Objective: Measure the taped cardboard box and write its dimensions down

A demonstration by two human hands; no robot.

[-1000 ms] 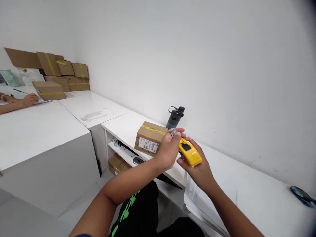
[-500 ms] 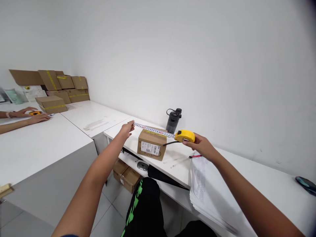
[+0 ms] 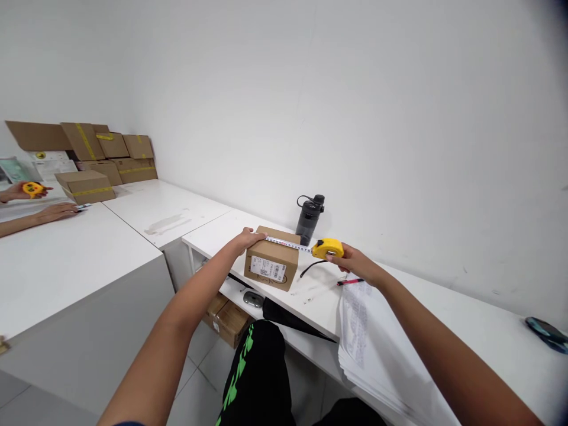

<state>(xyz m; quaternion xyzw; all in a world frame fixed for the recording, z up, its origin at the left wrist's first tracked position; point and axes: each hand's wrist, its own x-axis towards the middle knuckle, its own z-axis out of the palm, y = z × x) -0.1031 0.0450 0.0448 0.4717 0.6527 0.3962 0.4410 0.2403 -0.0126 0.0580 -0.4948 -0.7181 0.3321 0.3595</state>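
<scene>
A small cardboard box [image 3: 276, 272] with a white shipping label on its front stands on the white desk. Across its top stretches the white blade [image 3: 288, 244] of a tape measure. My right hand [image 3: 358, 264] grips the yellow tape measure case [image 3: 328, 248], held in the air just right of the box. At the box's upper left edge, my left hand [image 3: 248, 238] is closed on the blade's end, its fingertips over the box top. The very tip of the blade is hidden by my fingers.
A dark water bottle [image 3: 309, 219] stands behind the box. Paper sheets [image 3: 377, 349] and a red pen [image 3: 349, 282] lie to the right. At far left, another person's hands [image 3: 57, 211] rest near stacked cartons [image 3: 133, 168]. A mouse [image 3: 253, 299] sits on the lower shelf.
My left hand has moved right and down onto the box's edge. The blade has come down nearer the box top, and less of it shows. The other person's tape measure has been lifted.
</scene>
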